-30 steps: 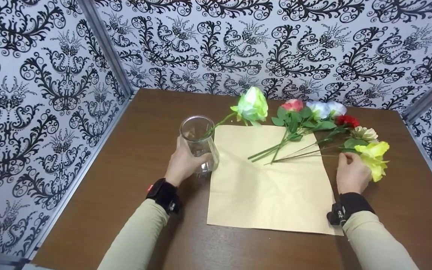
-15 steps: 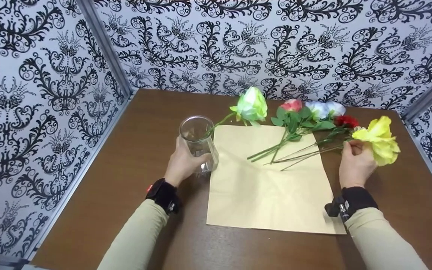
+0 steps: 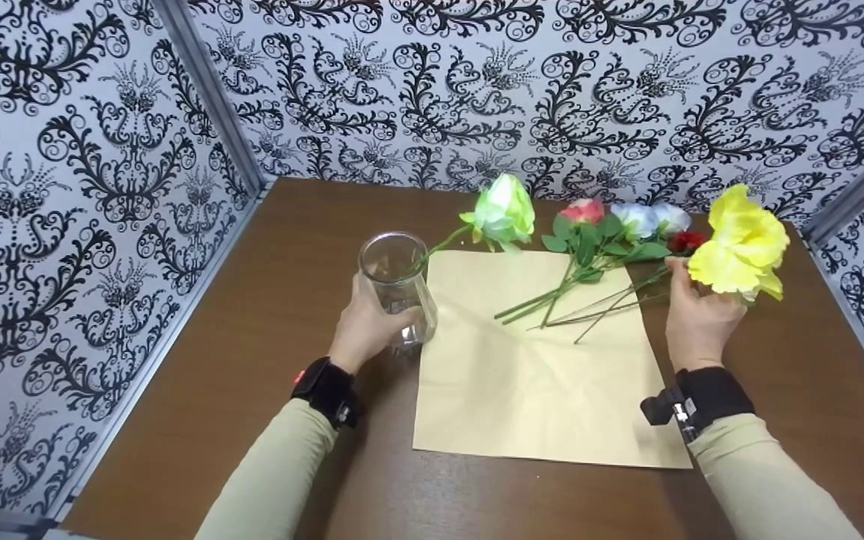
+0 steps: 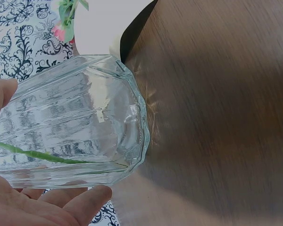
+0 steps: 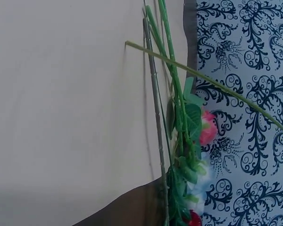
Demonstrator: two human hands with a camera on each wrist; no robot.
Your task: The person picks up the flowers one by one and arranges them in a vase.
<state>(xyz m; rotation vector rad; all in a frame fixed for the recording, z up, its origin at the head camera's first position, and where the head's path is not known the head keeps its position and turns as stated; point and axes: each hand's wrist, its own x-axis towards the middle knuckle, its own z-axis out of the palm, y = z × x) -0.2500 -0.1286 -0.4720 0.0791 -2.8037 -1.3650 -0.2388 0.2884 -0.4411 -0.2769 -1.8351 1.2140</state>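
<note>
Working at a wood-grain table (image 3: 229, 337)
The left hand (image 3: 367, 324) is gripping a glass vase (image 4: 80, 122), the right hand (image 3: 702, 326) is holding a yellow flower (image 3: 739, 244); tan paper (image 3: 544, 390) is lying between, scroll-patterned walls (image 3: 477, 97) are standing beyond.

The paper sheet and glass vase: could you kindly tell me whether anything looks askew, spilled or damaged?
I see no spill or breakage. Only the paper sheet looks slightly odd: in the left wrist view its edge near the glass vase seems to curl up, with a dark gap beneath.
</note>
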